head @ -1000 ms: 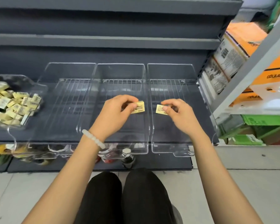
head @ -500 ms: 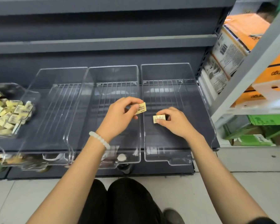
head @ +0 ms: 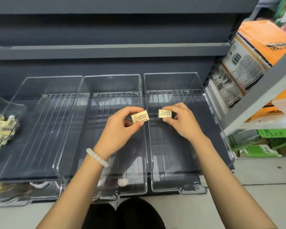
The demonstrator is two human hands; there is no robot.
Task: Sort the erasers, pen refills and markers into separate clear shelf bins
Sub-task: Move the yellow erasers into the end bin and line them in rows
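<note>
Head view: three clear bins stand side by side on the dark shelf (head: 211,129): a left bin (head: 40,129), a middle bin (head: 109,90) and a right bin (head: 170,83). A fourth clear bin (head: 10,106) at the far left edge holds a pile of yellow erasers (head: 2,128), too many and too overlapped to count.

Two more erasers are in the hands, one each. The left hand (head: 119,129), with a white bead bracelet (head: 97,157) on its wrist, pinches a yellow eraser (head: 140,117) between thumb and fingers, over the wall between the middle and right bins. Its wrapper shows a small rabbit drawing, the word "miffy" and "4B"; the finer print is unreadable. The right hand (head: 182,123) pinches a second yellow eraser (head: 164,113) above the right bin, its label too blurred to read. The two erasers are near each other, not touching.

On the right, a grey rack (head: 261,96) carries orange and white cartons (head: 248,52) with a barcode and small print that cannot be read, and green boxes (head: 271,138) sit lower down.
</note>
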